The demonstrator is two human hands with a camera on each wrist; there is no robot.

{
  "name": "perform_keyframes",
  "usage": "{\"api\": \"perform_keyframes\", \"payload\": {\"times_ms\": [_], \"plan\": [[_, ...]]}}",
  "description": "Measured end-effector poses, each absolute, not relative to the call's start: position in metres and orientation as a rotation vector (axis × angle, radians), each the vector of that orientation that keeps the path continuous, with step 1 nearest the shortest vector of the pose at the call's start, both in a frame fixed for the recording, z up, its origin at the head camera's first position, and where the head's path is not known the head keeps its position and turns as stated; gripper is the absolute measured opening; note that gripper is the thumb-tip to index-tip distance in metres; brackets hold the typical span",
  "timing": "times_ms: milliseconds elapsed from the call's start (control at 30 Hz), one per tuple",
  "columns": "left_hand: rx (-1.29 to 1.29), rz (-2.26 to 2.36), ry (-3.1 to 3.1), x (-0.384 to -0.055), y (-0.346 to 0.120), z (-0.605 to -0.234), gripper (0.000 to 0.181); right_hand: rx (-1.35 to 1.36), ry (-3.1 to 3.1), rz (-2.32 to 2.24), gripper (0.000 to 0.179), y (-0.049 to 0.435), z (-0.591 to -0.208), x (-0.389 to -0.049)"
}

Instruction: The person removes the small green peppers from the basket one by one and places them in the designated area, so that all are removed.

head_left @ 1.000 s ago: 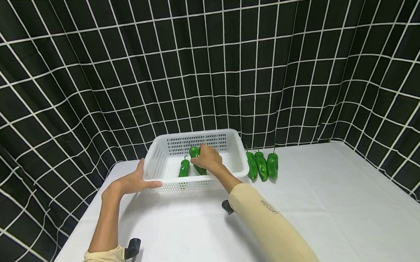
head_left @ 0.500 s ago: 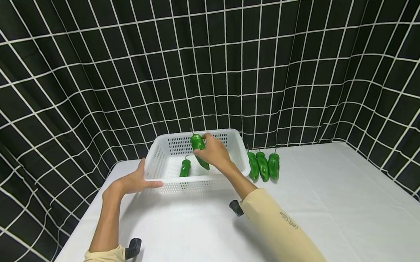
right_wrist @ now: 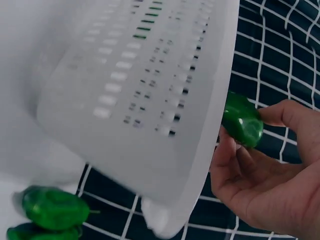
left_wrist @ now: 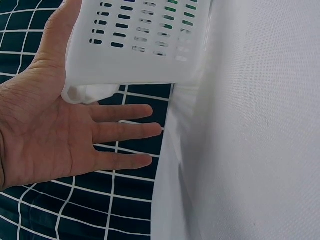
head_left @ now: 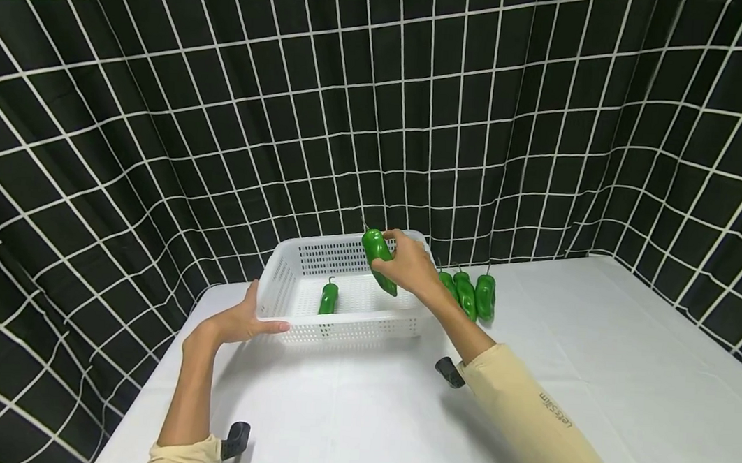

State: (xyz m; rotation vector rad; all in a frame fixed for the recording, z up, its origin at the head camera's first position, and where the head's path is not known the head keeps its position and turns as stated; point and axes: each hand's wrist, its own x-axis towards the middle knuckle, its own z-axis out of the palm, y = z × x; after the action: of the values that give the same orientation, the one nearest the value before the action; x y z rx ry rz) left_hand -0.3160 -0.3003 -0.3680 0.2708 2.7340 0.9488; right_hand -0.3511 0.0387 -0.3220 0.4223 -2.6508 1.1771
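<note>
My right hand (head_left: 410, 265) pinches a long green pepper (head_left: 375, 249) over the right part of a white slotted plastic basket (head_left: 341, 319). The pepper tilts, stem up and tip down. In the right wrist view, thumb and fingers are on either side of this pepper (right_wrist: 245, 122), part of which the basket wall hides. Another green pepper (head_left: 328, 298) lies inside the basket, left of the middle. At the near left corner my left hand (head_left: 234, 322) rests against the basket, thumb along the front rim. In the left wrist view, several of that hand's fingers (left_wrist: 127, 132) stretch out straight.
Three more green peppers (head_left: 465, 294) lie side by side on the white tablecloth (head_left: 591, 355), right of the basket. Behind the table hangs a black curtain (head_left: 352, 118) with a white grid. Black devices are strapped at both wrists.
My right hand has lifted the pepper from the basket floor and carried it up and to the right. The left hand and basket have stayed put.
</note>
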Motion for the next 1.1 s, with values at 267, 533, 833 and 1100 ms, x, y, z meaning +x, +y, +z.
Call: {"api": "perform_keyframes", "payload": {"times_ms": [267, 533, 833, 1100], "plan": [[0.269, 0.933, 2.734, -0.317, -0.298, -0.366, 0.134, 0.423, -2.592, 1.201, 0.061, 0.069, -0.324, -0.346], [0.254, 0.935, 2.729, -0.314, -0.298, -0.366, 0.134, 0.384, -2.577, 1.185, 0.062, 0.09, -0.321, -0.342], [0.291, 0.953, 2.731, -0.315, -0.299, -0.367, 0.131, 0.233, -2.613, 1.157, 0.062, 0.123, -0.32, -0.344], [0.304, 0.994, 2.721, -0.318, -0.3, -0.368, 0.128, 0.158, -2.651, 1.119, 0.064, 0.16, -0.325, -0.35]]}}
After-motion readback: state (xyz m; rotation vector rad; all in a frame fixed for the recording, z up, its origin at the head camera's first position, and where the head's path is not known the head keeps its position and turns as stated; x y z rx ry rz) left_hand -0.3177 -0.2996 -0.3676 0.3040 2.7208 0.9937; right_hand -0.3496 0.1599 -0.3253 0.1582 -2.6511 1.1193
